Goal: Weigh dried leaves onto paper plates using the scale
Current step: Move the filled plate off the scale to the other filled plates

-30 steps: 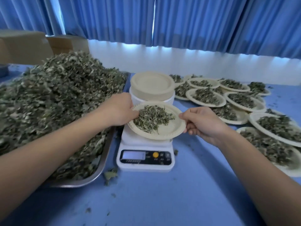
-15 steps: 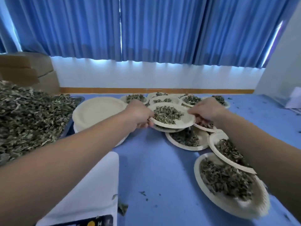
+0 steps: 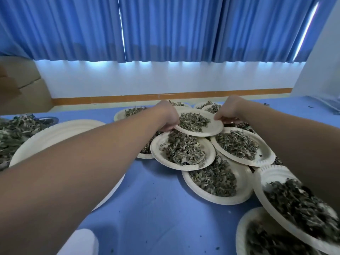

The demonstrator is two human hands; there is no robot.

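I judge the task well advanced: many filled plates (image 3: 156, 150) crowd the table (image 3: 147, 208), and one more portioned plate (image 3: 207, 130) of dried leaves (image 3: 193, 121) is held above their far group. The left hand (image 3: 166, 116) pinches its left rim and the right hand (image 3: 229, 111) its right rim. A leaf heap (image 3: 14, 131) and a stack of empty plates (image 3: 55, 133) at left indicate more weighing to do. Overlapping rims surround the drop point; bare table lies nearer me.

Top plate (image 3: 207, 130) over filled plates (image 3: 265, 155) ctr-right, empty plate stack (image 3: 55, 133) left, leaf pile (image 3: 14, 133) far left
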